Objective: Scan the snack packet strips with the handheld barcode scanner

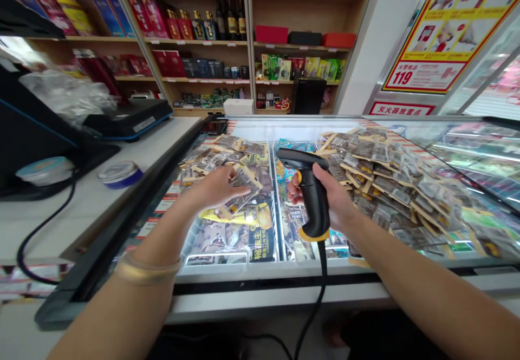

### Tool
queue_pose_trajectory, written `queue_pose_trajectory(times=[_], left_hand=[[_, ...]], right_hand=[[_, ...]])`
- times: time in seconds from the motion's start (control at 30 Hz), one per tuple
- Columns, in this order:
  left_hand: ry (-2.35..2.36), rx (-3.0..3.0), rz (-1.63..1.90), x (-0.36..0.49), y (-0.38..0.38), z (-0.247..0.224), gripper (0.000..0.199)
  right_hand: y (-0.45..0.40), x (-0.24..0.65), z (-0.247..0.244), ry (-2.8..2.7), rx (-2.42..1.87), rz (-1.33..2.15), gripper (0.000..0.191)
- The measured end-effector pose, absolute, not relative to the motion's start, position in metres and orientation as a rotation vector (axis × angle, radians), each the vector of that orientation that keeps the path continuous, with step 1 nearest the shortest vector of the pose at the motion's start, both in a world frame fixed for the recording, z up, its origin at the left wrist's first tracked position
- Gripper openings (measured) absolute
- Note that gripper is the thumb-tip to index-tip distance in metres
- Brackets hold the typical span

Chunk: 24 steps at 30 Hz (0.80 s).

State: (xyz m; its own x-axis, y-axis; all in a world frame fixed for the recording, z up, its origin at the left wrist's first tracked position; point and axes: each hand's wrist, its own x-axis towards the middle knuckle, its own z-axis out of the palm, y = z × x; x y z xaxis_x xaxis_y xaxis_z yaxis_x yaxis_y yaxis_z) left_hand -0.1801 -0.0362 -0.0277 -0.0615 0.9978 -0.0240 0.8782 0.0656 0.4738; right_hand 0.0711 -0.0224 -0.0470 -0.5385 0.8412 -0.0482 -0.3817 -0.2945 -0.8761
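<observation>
My right hand [335, 195] is wrapped round the handle of a black barcode scanner [314, 192] with yellow trim. Its head points left, and a cable drops from the handle's base. To the left, my left hand [217, 188] has its thumb along the near side of a clear-fronted packet [248, 178] with a tan edge; the other fingertips are partly hidden behind it. This packet lies over a loose heap of similar packets [211, 157] on the glass-topped freezer [260, 289]. A larger pile of packets [377, 159] spreads to the right of the scanner.
White baskets [215, 260] of bagged goods show inside the freezer. On the left counter [24, 230] are a round tub [119, 174], a black scale-like device [130, 116] and a dark cable [26, 246]. Stocked shelves [195, 40] stand behind; a poster [442, 40] hangs right.
</observation>
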Motion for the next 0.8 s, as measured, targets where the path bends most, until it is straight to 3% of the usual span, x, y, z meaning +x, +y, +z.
queue_pose_trajectory(times=[0.23,0.8], left_hand=[[1.957,1.791,0.791,-0.151,-0.036,-0.037,0.029],[1.916,1.787,0.849,-0.15,-0.035,-0.042,0.031]], right_hand=[[-0.028,0.072,-0.048,-1.201,-0.638,1.929,0.051],[-0.029,0.068,-0.051,-1.284,-0.701,1.971,0.055]])
